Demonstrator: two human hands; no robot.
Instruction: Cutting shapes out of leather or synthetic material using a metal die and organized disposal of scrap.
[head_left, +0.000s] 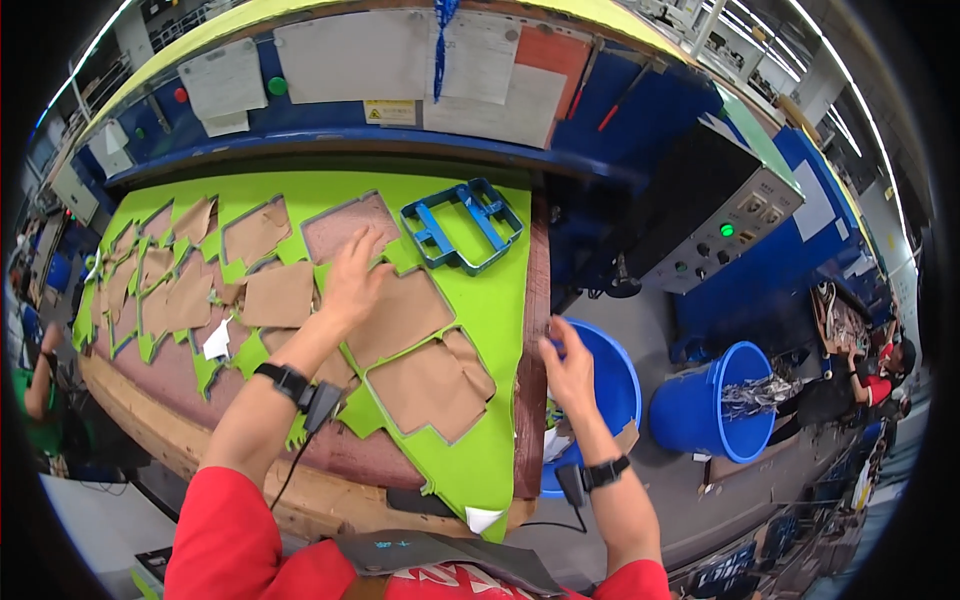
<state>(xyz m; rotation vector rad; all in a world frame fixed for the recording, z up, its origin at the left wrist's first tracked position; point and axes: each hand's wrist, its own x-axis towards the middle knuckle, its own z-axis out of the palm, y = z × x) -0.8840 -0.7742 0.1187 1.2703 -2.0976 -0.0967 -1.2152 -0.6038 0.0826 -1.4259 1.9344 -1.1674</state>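
My left hand (pixel 355 280) reaches over a bright green sheet (pixel 490 300) on the cutting table, its fingers stretched out at a cut-out and the brown piece (pixel 405 315) beside it. Whether the fingertips press on the sheet I cannot tell. Several brown cut pieces lie in the sheet's outlines, including a folded one (pixel 430 390) nearer me. To the right of the table edge my right hand (pixel 570 375) hovers over a blue bin (pixel 625 385), thumb and fingers apart, nothing in them. A blue cutting die (pixel 462 228) rests on the green sheet beyond my left hand.
A worn reddish board (pixel 390 455) with a wooden edge (pixel 300 510) lies under the sheet. At right stand a control box (pixel 720 230) and a second blue bin (pixel 712 400) with silvery scraps. A white scrap (pixel 218 340) lies at left. Other people work at both sides.
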